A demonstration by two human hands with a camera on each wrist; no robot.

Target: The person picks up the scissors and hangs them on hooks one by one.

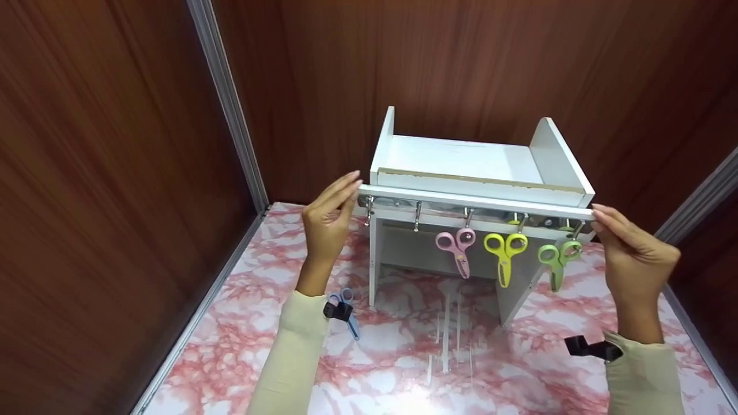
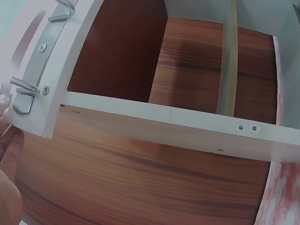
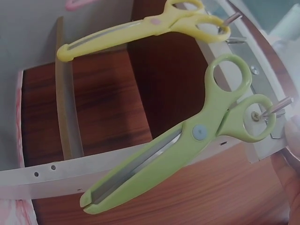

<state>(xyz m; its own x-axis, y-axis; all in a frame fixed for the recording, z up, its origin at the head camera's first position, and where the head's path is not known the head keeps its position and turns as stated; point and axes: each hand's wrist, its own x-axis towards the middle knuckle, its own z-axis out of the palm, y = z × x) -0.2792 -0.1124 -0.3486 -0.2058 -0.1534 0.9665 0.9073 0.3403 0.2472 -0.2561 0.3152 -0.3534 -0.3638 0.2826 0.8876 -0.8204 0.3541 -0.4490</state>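
Note:
A white hook rail (image 1: 438,197) runs across the front of a small white shelf unit (image 1: 461,161). My left hand (image 1: 330,222) pinches the rail's left end, with fingertips at its edge. At the right end, my right hand (image 1: 634,251) pinches it between thumb and fingers. Pink scissors (image 1: 459,253), yellow scissors (image 1: 505,259) and green scissors (image 1: 558,265) hang by their handle loops from the right-hand hooks. The two left hooks (image 1: 417,218) carry nothing. In the right wrist view, the green scissors (image 3: 187,140) hang closest to my right hand.
Light blue scissors (image 1: 350,317) lie on the pink marbled tabletop (image 1: 398,363), beside my left sleeve. Several pale strips or streaks (image 1: 446,331) show on the tabletop before the shelf. Brown wood-grain panels (image 1: 461,63) stand behind and at both sides.

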